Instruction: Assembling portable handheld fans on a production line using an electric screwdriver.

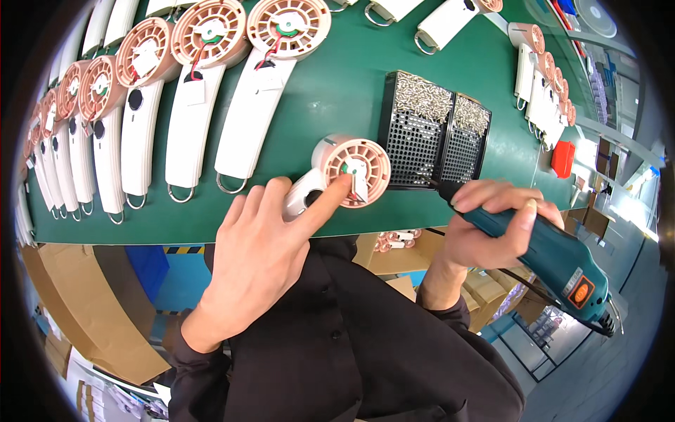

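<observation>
A handheld fan [356, 171] with a pink round head and a white handle lies near the table's front edge. My left hand [256, 243] steadies it, the handle passing between the fingers and the index fingertip on the small white-and-green centre of the head. Gripped in my right hand [496, 218] is a teal electric screwdriver [552, 260]. Its black nose points left, with the tip by the near edge of a black perforated screw tray [415, 158]. Many small silvery screws [425, 98] are heaped at the tray's far end.
Several similar fans [193, 133] stand in a row along the left of the green table [323, 98]; more lie at the far edge and right [538, 98]. A red bin [563, 160] is at the right. Cardboard boxes [105, 309] sit below the near edge.
</observation>
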`<state>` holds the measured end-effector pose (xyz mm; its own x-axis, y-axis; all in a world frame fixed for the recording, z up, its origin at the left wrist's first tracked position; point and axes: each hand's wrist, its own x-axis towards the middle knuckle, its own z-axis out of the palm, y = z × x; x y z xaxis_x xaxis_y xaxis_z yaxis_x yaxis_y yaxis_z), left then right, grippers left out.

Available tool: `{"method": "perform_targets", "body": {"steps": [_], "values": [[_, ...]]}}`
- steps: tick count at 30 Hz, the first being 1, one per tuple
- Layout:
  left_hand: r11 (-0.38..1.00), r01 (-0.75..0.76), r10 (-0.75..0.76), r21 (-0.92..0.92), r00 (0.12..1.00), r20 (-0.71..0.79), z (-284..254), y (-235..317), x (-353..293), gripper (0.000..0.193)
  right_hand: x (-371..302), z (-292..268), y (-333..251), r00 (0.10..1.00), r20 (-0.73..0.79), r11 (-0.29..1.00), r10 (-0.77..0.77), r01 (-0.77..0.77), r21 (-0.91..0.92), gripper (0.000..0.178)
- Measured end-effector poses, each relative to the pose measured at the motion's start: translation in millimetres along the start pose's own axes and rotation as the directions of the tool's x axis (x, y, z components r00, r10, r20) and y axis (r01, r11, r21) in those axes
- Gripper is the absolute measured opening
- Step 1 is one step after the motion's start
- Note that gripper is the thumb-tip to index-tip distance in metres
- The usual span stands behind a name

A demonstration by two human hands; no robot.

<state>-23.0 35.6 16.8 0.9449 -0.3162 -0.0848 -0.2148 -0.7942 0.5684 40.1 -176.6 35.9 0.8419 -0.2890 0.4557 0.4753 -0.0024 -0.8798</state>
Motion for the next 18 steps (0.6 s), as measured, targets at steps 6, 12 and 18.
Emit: {"method": "perform_targets", "body": {"steps": [6, 12, 18], "values": [[0.998, -0.027, 0.028, 0.060, 1.000, -0.013, -1, 2, -5, 0.065, 4, 8, -22, 0.997, 0.003, 0.992, -0.083, 0.083, 0.098, 0.018], [0.999, -0.022, 0.022, 0.033, 1.000, 0.002, -3, 2, -6, 0.069, 5, 54, -39, 0.974, 0.184, 0.967, -0.134, 0.088, 0.239, 0.028], [1.000, 0.018, -0.018, 0.022, 1.000, 0.008, 1, 0, -10, 0.066, 1, 72, -34, 0.887, 0.444, 0.974, -0.127, 0.026, 0.226, 0.032]]}}
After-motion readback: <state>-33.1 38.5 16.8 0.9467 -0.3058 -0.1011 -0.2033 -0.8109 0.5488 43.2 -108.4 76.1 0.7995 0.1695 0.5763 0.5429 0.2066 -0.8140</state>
